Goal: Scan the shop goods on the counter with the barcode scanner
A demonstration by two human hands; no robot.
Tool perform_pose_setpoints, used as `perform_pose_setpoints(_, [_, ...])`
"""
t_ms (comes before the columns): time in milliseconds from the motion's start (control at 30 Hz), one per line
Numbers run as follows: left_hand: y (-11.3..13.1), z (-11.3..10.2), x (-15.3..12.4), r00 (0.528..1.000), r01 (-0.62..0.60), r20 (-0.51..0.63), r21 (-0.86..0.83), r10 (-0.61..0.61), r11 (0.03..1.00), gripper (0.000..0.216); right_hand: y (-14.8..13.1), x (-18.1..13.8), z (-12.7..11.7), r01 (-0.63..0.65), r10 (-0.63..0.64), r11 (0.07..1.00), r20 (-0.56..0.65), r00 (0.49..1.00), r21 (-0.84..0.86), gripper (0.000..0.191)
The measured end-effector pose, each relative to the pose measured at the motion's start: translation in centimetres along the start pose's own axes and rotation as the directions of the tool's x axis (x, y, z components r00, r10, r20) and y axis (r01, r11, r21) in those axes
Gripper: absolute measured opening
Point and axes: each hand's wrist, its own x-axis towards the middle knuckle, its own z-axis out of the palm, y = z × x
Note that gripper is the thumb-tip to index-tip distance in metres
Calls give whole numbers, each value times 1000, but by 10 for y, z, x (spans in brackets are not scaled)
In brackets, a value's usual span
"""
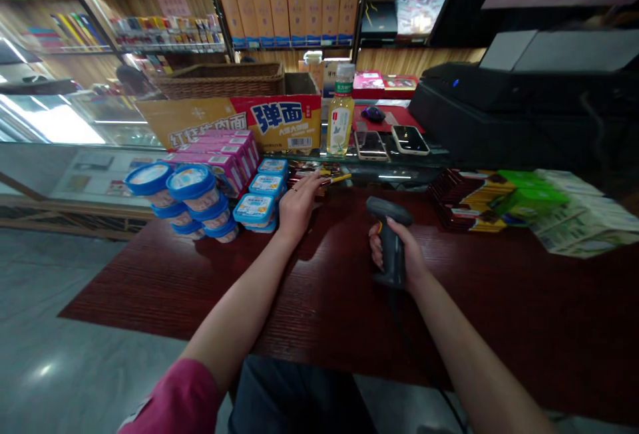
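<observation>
My right hand (412, 254) is wrapped around the handle of a dark barcode scanner (392, 247), held upright over the table with its head at the top. My left hand (299, 204) reaches forward, fingers stretched out over a low pile of shiny wrapped packets (327, 171). One yellow-ended packet (342, 178) pokes out to the right of the fingertips. Just left of that hand stand blue-lidded square tubs (257, 208). Round tubs with blue lids (192, 184) are stacked further left, in front of pink-purple boxes (232, 154).
Brown-and-yellow packets (469, 198) and green-and-white packs (564, 208) lie on the right of the dark wooden table (329, 314). Behind stand a drink bottle (341, 114), two phones (409, 140) and a printed carton (284, 121). The scanner's cable (399, 327) trails toward me.
</observation>
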Motion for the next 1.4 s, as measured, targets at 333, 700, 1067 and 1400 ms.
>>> perform_pose_setpoints(333, [-13, 6, -3, 950, 202, 162, 342, -269, 918, 49, 1, 0, 2, 15, -15, 1000, 26, 1000, -16, 40])
perform_pose_setpoints(700, [6, 28, -5, 945, -31, 319, 304, -71, 952, 61, 0, -1, 0, 32, -32, 999, 26, 999, 4, 38])
perform_pose_setpoints(1067, [-13, 28, -5, 944, 38, 301, 304, -134, 952, 65, 1, -2, 2, 50, -49, 999, 35, 998, -7, 41])
perform_pose_setpoints(1400, [-10, 24, -2, 913, -7, 392, 298, -115, 955, 65, -4, -1, -18, 148, -146, 983, -34, 989, 104, 39])
